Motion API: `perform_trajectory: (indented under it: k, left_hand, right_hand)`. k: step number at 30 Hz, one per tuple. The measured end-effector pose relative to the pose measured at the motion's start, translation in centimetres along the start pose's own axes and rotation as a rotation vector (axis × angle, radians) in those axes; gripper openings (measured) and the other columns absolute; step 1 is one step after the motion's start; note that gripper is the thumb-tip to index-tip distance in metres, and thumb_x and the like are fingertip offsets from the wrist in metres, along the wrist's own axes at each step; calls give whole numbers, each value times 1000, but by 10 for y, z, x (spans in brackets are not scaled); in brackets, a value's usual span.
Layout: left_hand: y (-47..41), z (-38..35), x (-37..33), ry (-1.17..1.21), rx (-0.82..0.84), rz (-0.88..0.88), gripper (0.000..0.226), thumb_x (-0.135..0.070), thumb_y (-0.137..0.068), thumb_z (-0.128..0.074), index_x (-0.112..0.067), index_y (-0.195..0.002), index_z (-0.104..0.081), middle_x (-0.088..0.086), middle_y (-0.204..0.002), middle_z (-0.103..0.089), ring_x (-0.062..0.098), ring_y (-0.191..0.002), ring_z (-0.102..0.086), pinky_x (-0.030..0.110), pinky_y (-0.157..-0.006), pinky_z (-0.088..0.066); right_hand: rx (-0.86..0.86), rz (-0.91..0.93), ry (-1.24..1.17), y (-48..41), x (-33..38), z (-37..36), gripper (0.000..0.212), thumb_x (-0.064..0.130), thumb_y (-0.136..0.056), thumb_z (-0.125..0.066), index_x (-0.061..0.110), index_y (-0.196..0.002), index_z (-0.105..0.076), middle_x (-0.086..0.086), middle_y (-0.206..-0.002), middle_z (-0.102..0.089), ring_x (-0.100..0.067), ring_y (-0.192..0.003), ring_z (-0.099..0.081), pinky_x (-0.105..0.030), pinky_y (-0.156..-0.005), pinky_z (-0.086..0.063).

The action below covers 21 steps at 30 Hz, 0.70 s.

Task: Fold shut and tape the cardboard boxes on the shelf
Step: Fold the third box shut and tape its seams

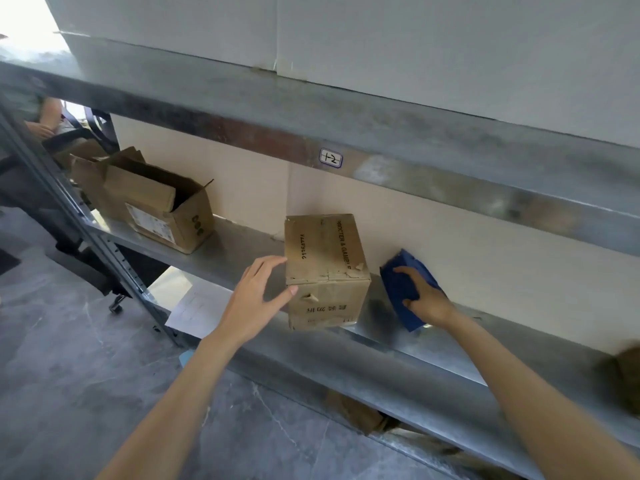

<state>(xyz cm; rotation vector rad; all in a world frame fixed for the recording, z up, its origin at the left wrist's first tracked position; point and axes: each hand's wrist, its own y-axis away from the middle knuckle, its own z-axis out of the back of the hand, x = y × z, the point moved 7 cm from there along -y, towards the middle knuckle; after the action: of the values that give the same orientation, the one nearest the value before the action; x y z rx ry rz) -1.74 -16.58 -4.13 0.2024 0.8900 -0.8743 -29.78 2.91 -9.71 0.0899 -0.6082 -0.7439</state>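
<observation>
Open box (156, 209): it is sitting at the left end of the shelf (242, 245), well apart from both hands, with its flaps standing up and not yet folded.

Left hand (258, 292): it is reaching to the left side of the closed box. The fingers (272, 263) are lying straight and spread against the upper left edge, the thumb is touching the near corner, and nothing is being gripped.

Closed box (325, 268): it is standing mid-shelf, just in front of the back panel, with its top flaps lying flat. Scraps of old torn tape are showing at the near edge. I cannot tell whether a fresh strip is running along the seam.

Blue tape dispenser (403, 289): it is resting on the shelf just beside the closed box, on its right, and looks apart from it.

Right hand (427, 296): it is wrapping the dispenser from above, its fingers (412, 273) curling over the top and gripping it.

Step in hand: this is probably the moment of steadying the box while the dispenser is being picked up or set down. I cannot tell which.

Doing it well: if taping is coming, the left palm should be pressing the flaps together so the seam is staying shut. The tape should be starting on the side wall, running straight along the seam and ending down the far wall.

Watching for: the box is sitting near the shelf's front lip, so a hard pull toward the person could be tipping it off.

Far-right box (627, 379): it is lying blurred at the picture's edge, and its flaps are not readable.
</observation>
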Motion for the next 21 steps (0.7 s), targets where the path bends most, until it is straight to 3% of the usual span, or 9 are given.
perform_trajectory:
  k: [2,5,8,10,14,21]
  left_hand:
    - [-1,-2,2,-4,12,-22,54,-43,-91,-65,-32,-140,-46,-18,-144,-42,1,-132,-36,28,-105,-37]
    - [-2,-6,3,-10,2,-54,53,-40,-91,-67,-32,-138,-46,-24,-141,-39,-5,-128,-33,25,-103,-34]
    - [-5,-3,1,-28,-47,-81,50,-36,-91,-67,-30,-137,-49,-20,-142,-42,-7,-127,-30,26,-104,-32]
    - [-7,1,-3,-21,-57,-111,48,-35,-92,-66,-29,-137,-50,-19,-140,-43,-4,-128,-32,26,-105,-31]
    - [-11,9,-15,25,-64,-154,44,-32,-93,-66,-28,-135,-55,-21,-134,-45,-1,-127,-40,23,-104,-32]
    - [-30,23,-48,248,24,-92,43,-19,-94,-67,-26,-135,-58,-10,-124,-65,2,-110,-61,24,-94,-47]
  right_hand:
    - [-66,14,-30,13,8,11,61,18,-95,-50,45,-144,-24,-9,-86,-61,-21,-57,-53,-16,-37,-33]
    - [-230,36,32,38,26,33,55,45,-97,-50,48,-145,-23,-2,-92,-61,-22,-67,-57,-28,-53,-44]
    - [-474,98,172,64,47,58,52,50,-95,-52,46,-144,-33,-5,-78,-63,-18,-56,-44,-29,-53,-35]
    - [-544,174,212,77,64,68,51,47,-94,-56,44,-142,-38,-1,-69,-60,-15,-49,-40,-27,-49,-32]
    - [-549,324,192,91,99,75,48,45,-93,-58,43,-138,-43,17,-53,-43,-5,-42,-39,-19,-44,-25]
    - [-318,596,203,98,158,60,47,47,-93,-57,54,-136,-39,3,-45,-40,-16,-48,-46,-19,-44,-32]
